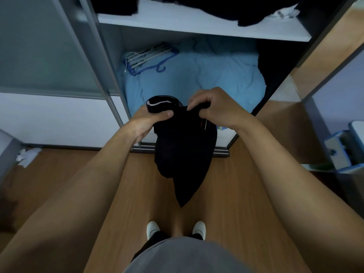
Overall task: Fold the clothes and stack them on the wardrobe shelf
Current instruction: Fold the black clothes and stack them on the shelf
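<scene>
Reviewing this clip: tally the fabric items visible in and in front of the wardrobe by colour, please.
Black: 3 (the garment held by left hand and right hand; the dark clothes on the upper shelf; a dark item at the lower right).
Light blue: 1 (the bedding).
White: 1 (a piece on the shelf).
Total: 5. The dark shelf heap may hold more.

Both bare forearms reach forward from the lower corners of the view and converge toward the middle, the hands close together but apart. The left hand (146, 120) is turned with its thumb on top, the thumb pressed across dark cloth (183, 154) and the fingers curled out of sight beneath. The right hand (211, 107) is knuckles-up, fingers bent down and pinching the cloth's upper edge against the thumb. Both wrists are roughly level, elbows spread wide
</scene>
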